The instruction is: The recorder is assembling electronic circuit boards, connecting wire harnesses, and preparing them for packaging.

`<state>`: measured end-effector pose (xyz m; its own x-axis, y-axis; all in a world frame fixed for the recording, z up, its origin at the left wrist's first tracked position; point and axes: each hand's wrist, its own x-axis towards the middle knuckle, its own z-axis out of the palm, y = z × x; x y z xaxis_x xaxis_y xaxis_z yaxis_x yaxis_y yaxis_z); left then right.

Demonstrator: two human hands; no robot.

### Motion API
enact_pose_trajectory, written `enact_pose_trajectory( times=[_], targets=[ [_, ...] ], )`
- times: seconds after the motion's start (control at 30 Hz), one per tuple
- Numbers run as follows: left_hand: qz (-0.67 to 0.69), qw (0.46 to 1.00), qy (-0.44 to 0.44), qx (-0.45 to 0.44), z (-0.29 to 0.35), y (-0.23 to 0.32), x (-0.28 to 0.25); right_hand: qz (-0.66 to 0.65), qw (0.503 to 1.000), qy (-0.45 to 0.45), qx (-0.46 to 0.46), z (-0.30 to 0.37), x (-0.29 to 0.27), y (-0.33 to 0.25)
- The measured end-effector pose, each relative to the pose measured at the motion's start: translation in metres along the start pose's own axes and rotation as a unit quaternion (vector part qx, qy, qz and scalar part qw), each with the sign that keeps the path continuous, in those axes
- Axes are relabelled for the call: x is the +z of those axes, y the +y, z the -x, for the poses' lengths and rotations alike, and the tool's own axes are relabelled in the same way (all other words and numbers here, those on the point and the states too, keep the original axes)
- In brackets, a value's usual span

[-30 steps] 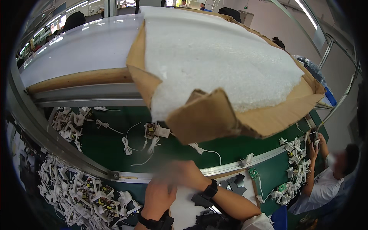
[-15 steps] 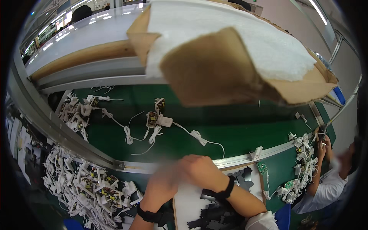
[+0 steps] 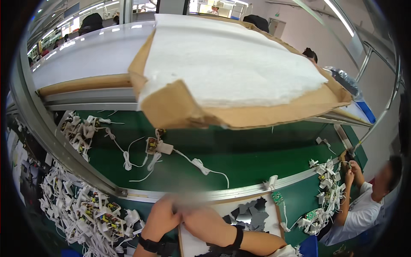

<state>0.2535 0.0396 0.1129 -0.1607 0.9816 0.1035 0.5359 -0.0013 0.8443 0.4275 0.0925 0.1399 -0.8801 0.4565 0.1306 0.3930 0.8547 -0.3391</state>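
My left hand (image 3: 160,217) and my right hand (image 3: 200,219) meet at the front rail, with a dark band on each wrist. Both look curled, pressed close together. A smeared patch covers the fingertips, so whatever they hold is hidden. Beneath my right forearm is a white board (image 3: 188,240) with a brown edge, bearing dark grey notched flat pieces (image 3: 250,214). Left of my left hand lies a large heap of white plug adapters with cables (image 3: 81,210), some showing bare circuit parts. Beyond my hands, an opened adapter (image 3: 152,145) and a white plug housing (image 3: 165,148) rest on the green surface.
Overhead, a cardboard tray (image 3: 265,118) lined with white sheet juts over the bench. A metal post (image 3: 64,150) slants down at left. A metal rail (image 3: 239,191) crosses before me. At right, a person (image 3: 364,210) handles something small beside more adapters (image 3: 329,188).
The view has tilted up, showing more of the tray's top and the room behind. Both hands remain together near the rail, appearing slightly lower and further left in the picture.
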Motion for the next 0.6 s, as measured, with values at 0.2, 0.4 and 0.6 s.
enact_pose_trajectory(
  times=[0.2,0.4,0.6],
  targets=[
    [-0.001,1.000,-0.012,-0.011,-0.007,0.002,0.005,0.020,0.999,0.023,0.028,-0.003,0.018,0.011],
    [0.000,1.000,-0.004,-0.020,-0.007,0.005,0.010,0.028,0.997,0.015,0.063,0.000,0.011,0.010],
    [-0.012,1.000,0.000,-0.009,-0.007,0.008,0.009,-0.002,0.998,0.011,0.063,-0.002,0.004,0.016]
  ],
)
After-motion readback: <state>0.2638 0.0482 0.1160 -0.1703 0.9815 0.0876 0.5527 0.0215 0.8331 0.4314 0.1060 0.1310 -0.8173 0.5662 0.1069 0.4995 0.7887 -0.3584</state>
